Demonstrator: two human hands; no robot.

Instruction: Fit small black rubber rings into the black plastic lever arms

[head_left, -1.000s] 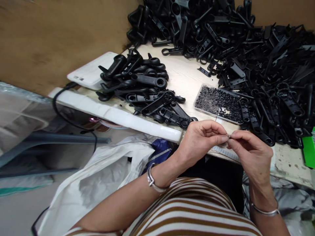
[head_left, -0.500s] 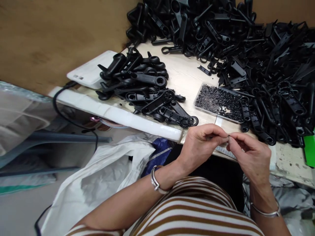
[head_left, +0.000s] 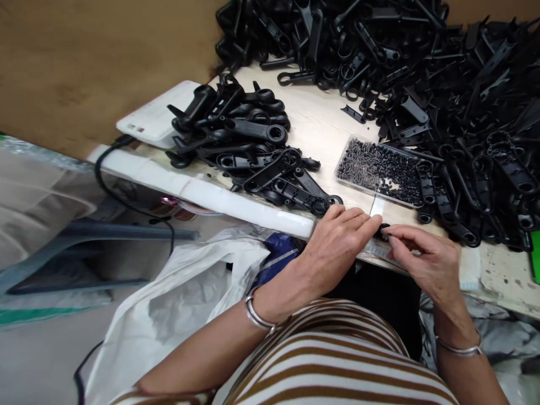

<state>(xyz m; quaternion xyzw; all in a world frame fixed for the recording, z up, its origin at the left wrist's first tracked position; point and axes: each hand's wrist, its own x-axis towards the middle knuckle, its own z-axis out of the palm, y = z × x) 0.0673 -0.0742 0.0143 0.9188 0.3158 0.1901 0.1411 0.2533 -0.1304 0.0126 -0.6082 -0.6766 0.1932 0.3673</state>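
- At the table's near edge, our right hand (head_left: 426, 259) pinches a small black piece (head_left: 385, 230) between thumb and forefinger, the hold closed on its near side — a fingertip grip, presumably because the thing is too small for the whole palm.
- Our left hand (head_left: 340, 242) lies palm down just left of that pinch, fingers stretched toward the piece. It seems placed to steady something, but its underside is hidden and we cannot tell whether it grasps anything.
- The black piece sits right at the grip, between the two sets of fingertips; its full outline is partly covered by our fingers.
- Just beyond the grip, a clear shallow tray (head_left: 371, 193) holds many tiny dark bits (head_left: 363, 166), its walls likely there to stop them scattering, and its spot near enough for a short reach.
- Left of the grip and a little beyond, long black parts with ringed ends (head_left: 253, 135) lie in a pile on the pale table (head_left: 312, 126), apart from the rest — perhaps to keep two lots from mixing.
- Farther beyond the grip and round to its right, a large heap of similar black parts (head_left: 485, 140) spreads over the tabletop, its nearest ones just beside the tray.
- Well left of the grip, a white box (head_left: 154, 115) stands against the ringed pile.
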